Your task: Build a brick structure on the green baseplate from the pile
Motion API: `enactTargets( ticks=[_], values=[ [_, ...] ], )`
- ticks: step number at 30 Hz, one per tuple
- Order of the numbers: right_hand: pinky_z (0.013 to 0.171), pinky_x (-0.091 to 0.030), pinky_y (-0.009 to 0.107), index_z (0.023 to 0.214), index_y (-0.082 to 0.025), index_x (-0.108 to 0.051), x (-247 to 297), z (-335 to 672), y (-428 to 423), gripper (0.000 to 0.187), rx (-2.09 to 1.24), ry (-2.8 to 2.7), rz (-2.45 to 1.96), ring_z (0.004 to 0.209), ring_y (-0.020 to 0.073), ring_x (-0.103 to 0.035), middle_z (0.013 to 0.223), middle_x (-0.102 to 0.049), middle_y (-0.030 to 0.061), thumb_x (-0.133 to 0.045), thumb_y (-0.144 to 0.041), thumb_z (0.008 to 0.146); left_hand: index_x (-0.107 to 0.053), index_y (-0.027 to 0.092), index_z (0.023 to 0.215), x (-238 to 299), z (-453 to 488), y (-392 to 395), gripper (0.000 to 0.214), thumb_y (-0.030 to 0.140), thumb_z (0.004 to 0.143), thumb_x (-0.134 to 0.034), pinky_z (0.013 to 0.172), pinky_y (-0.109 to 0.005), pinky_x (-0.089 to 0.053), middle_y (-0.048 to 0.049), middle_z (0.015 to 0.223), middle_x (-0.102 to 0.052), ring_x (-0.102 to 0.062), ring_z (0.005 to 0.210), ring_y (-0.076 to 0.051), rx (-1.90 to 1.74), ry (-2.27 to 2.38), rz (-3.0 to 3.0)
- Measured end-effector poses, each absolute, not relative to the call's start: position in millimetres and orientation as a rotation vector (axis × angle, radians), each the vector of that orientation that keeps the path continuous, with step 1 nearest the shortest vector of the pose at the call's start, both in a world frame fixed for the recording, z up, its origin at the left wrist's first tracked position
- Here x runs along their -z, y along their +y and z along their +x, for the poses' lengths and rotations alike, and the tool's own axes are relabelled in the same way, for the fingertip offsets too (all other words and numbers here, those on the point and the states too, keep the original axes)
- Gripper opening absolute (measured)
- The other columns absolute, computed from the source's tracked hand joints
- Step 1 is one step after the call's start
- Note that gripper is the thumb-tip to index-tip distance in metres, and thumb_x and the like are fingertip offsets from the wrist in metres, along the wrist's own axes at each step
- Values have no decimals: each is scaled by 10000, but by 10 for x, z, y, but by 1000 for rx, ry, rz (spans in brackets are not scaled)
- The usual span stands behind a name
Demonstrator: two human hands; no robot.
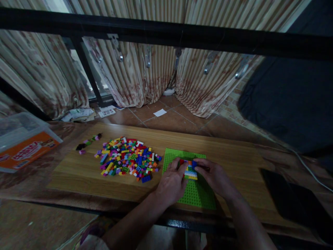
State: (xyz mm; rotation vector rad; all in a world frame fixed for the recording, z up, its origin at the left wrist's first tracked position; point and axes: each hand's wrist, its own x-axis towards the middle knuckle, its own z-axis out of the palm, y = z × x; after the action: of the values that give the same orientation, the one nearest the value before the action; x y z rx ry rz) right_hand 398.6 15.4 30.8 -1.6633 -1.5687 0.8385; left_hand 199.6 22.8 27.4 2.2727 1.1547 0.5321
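Logging one wooden board point(78, 177) on the desk, one clear plastic tub point(23, 139) at its left end, and one green studded baseplate point(200, 194). Two hands together: left hand point(170, 184) and right hand point(214, 177) grip opposite sides of one striped brick build point(190, 172) on the baseplate's upper half. One loose heap of coloured bricks point(127, 159) lies left of the baseplate, just apart. Further left, a few stray bricks point(88, 141), exact count unclear.
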Motion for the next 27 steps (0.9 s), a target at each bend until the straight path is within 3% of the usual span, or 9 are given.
enactTargets(
  ticks=[9, 15, 19, 22, 27],
  values=[
    [775, -536, 388, 1130, -239, -673, -353, 4013, 188, 340, -823, -1697, -1755, 797, 217, -695, 899, -750, 40, -585, -347, 820, -381, 224, 1394, -291, 2014, 209, 593, 222, 831, -565, 1125, -449, -338, -130, 1466, -356, -359, 1366, -286, -490, 1189, 2290],
    [837, -528, 395, 1199, -258, -636, -326, 3957, 94, 373, -734, -1698, -1742, 920, 228, -686, 1032, -732, 50, -537, -364, 856, -386, 219, 1382, -341, 1942, 218, 591, 215, 822, -573, 1094, -439, -394, -131, 1478, -349, -372, 1364, -270, -567, 1174, 2211],
    [750, -542, 381, 1288, -203, -558, -335, 4027, 71, 474, -560, -1624, -1745, 788, 224, -691, 906, -736, 67, -514, -415, 866, -420, 207, 1363, -404, 1807, 264, 540, 224, 839, -549, 1093, -426, -403, -126, 1459, -375, -429, 1323, -252, -665, 1227, 2157],
    [691, -541, 367, 1215, -160, -600, -399, 4057, 87, 477, -403, -1501, -1776, 726, 227, -683, 863, -726, 88, -473, -472, 878, -451, 178, 1345, -478, 1615, 381, 516, 186, 835, -531, 1063, -405, -437, -128, 1451, -388, -494, 1262, -242, -774, 1266, 2128],
    [718, -540, 377, 1075, -181, -666, -494, 3832, 85, 408, -323, -1443, -1731, 761, 236, -684, 947, -728, 111, -494, -490, 870, -560, 140, 1225, -689, 1081, 664, 370, 172, 864, -485, 1007, -373, -464, -116, 1217, -618, -602, 1098, -214, -968, 1517, 2042]
  ],
)
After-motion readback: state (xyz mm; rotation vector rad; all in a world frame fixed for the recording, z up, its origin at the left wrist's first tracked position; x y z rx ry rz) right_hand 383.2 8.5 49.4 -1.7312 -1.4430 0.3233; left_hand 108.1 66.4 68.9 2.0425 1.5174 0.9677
